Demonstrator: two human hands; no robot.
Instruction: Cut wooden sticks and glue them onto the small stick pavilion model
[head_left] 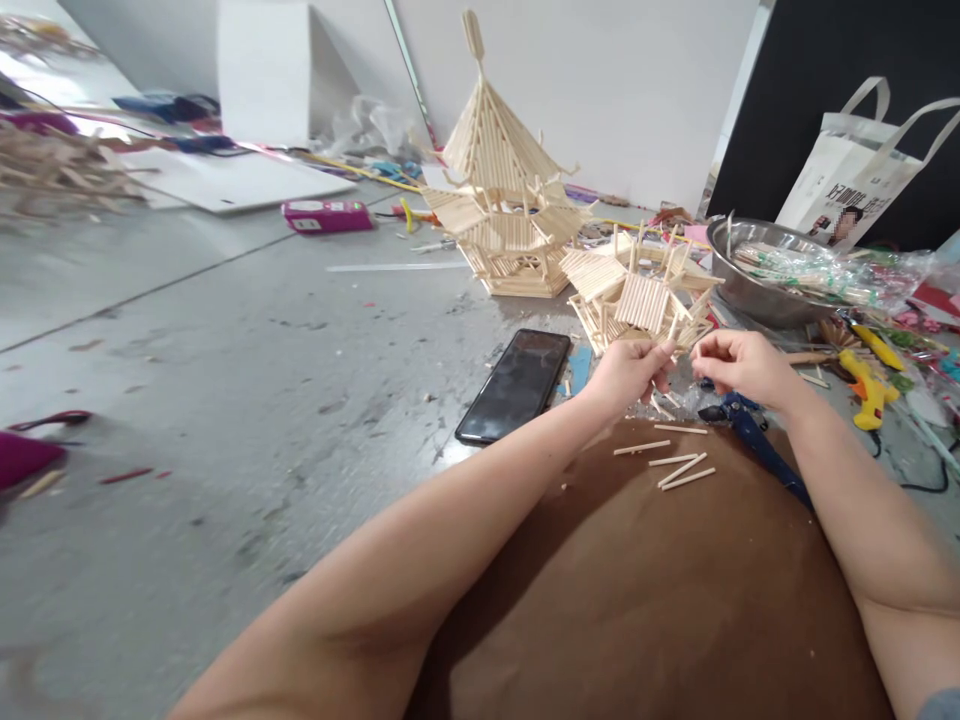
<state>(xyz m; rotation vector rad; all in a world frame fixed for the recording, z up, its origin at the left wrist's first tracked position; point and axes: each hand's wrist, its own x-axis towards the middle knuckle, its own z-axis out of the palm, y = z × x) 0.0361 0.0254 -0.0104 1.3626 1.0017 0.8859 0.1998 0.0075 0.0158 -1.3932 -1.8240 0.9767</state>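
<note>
Pinches a short, pale wooden stick (673, 328) between the left hand's (631, 372) closed fingertips, probably to keep it steady near the small, pale wooden-stick model (643, 303) just beyond. Holds the right hand (739, 365) curled close by; cannot tell whether gripping anything there. Has loose, thin wooden sticks (682, 471) scattered on smooth brown cloth (600, 590), presumably for easy reach.

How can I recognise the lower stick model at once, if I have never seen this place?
Start from the tall tower, in front of the white wall. To its right and nearer, just beyond the left hand and right hand, stands the lower model. Unlike the tower, it has no pointed peak, only sloping panels around its top.
</note>
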